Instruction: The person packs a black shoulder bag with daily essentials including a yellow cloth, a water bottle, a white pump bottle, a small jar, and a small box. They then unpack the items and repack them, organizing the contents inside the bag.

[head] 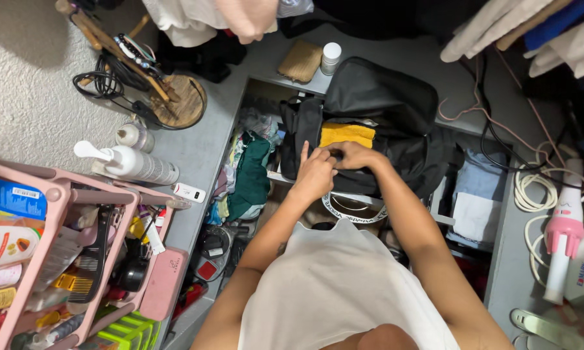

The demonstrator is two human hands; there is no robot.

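A black backpack (386, 104) lies open on a shelf in front of me, with a folded yellow cloth (347, 133) showing inside it. My left hand (314, 174) rests at the bag's front edge with the forefinger raised. Touching it from the right, my right hand (351, 155) has its fingers curled at the bag's opening, just under the yellow cloth. Both hands pinch the black fabric or zip there; the exact part is too small to tell. My forearms reach up from my white top.
Green and mixed clothes (250, 172) fill the compartment left of the bag. A pink rack (58, 214) with combs and bottles stands at the left, with a white pump bottle (133, 163) above it. A pink-and-white hair tool (564, 233) and cables lie at the right.
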